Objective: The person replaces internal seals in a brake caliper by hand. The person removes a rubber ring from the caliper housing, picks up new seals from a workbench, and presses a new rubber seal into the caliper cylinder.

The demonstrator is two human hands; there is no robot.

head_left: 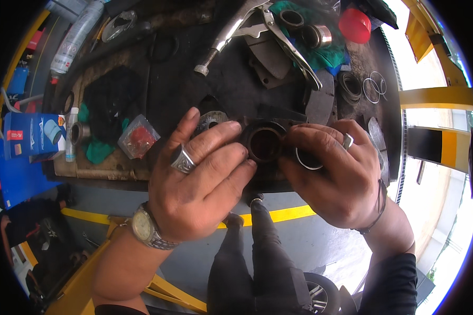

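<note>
A dark brake caliper lies at the bench's near edge, its round bore facing up. My left hand, wearing a ring and a wristwatch, is curled against the caliper's left side with the fingers close together. At the bore's right rim, my right hand pinches a thin ring with a shiny edge. Its fingertips hide part of that ring and of the rim. Beyond the caliper, silver locking pliers lie over dark brake pads.
Two metal pistons rest on a green cloth beside a red cap. Wire rings lie at the right. Leftward are a small plastic bag, a white tube, a blue box and a spray can.
</note>
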